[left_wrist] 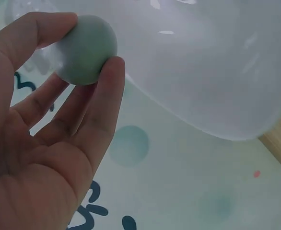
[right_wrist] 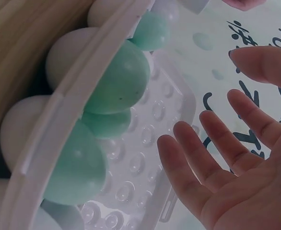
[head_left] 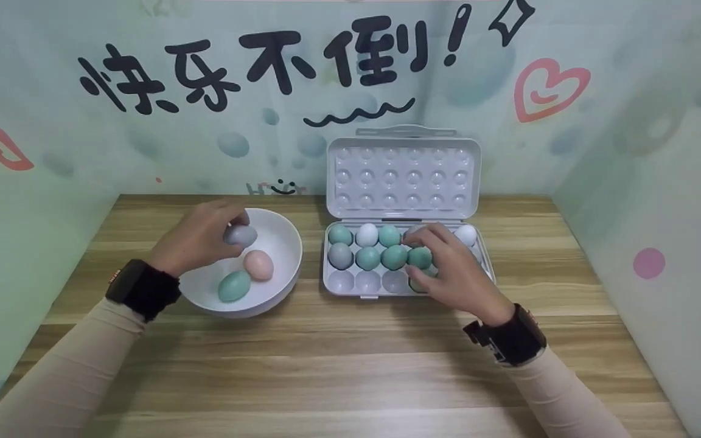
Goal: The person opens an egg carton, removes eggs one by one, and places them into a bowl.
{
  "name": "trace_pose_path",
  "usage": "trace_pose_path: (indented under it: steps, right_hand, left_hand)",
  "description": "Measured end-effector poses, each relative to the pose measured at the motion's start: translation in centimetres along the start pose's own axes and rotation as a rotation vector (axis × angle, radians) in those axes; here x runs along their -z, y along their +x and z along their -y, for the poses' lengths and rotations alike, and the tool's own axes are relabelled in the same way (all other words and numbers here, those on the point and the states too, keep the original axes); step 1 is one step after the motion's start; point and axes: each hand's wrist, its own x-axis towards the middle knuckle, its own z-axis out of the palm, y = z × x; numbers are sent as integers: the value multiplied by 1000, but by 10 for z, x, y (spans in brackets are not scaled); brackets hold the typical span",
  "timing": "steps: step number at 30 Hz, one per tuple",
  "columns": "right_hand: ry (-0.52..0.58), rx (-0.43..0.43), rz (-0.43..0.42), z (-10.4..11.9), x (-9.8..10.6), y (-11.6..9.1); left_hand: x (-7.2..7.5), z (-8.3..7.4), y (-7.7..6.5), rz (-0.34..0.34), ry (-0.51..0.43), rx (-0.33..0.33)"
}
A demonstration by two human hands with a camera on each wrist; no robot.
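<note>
My left hand pinches a grey-green egg between thumb and fingertips, above the white bowl. Inside the bowl lie a pink egg and a green egg. To the right, my right hand hovers over the egg box, partly covering eggs in its right half. The right wrist view shows that hand with fingers spread, holding nothing, apart from the green eggs. Green, white and greyish eggs fill visible cups of the back and middle rows; several front-row cups at the left hold none.
The box's lid stands open against the printed backdrop. Bowl and box sit side by side on a wooden table. Cloth-like walls close off the back and both sides.
</note>
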Motion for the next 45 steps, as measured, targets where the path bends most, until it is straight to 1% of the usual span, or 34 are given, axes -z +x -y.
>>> trace_pose_path:
  steps: [5, 8, 15, 23, 35, 41, 45]
  right_hand:
    - [-22, 11, -5, -5, 1, -4]
    - [-22, 9, -5, -7, 0, -5]
    - [-37, -3, 2, -8, 2, -7]
    - [-38, -23, 11, -8, 4, -9]
    - [-40, -20, 26, -9, 3, -7]
    - [-42, -14, 27, -10, 4, -8]
    - [-40, -12, 37, -11, 6, -8]
  left_hand:
    - [1, 11, 1, 91, 32, 31]
    - [0, 15, 0, 126, 46, 51]
    - [-3, 21, -1, 181, 85, 50]
    - [-6, 20, -4, 235, 101, 86]
    - [-12, 22, -9, 261, 128, 89]
    - [-10, 20, -8, 255, 117, 68]
    - [-6, 14, -7, 249, 101, 73]
